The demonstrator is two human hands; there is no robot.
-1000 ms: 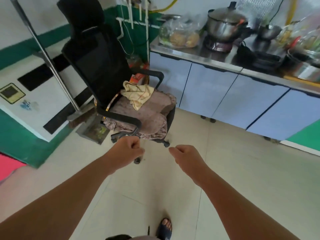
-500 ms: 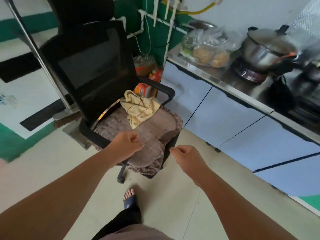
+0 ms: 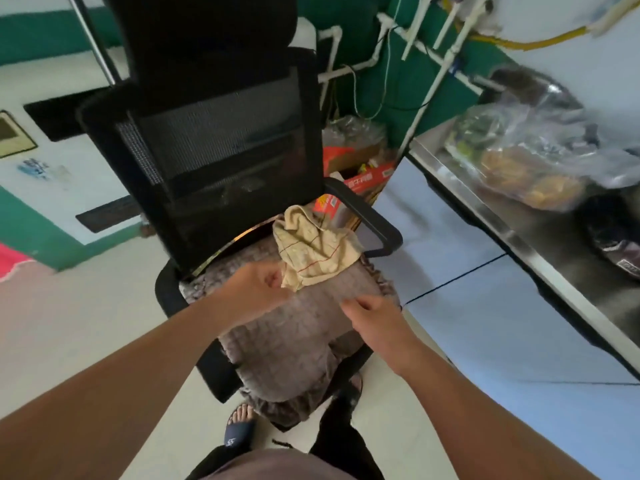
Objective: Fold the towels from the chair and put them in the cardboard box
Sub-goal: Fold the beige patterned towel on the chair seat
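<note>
One yellow towel (image 3: 313, 252) lies crumpled on chair (image 3: 221, 147) seat, near backrest. Left hand (image 3: 258, 291) loosely curled, fingers touching towel's near edge, grip unclear. Right hand (image 3: 375, 315) loosely curled over seat cushion (image 3: 298, 334), holding nothing.

Both bare forearms reach forward; left hand (image 3: 258, 289) loosely curled, right hand (image 3: 375, 315) with fingers seemingly pinched together
</note>
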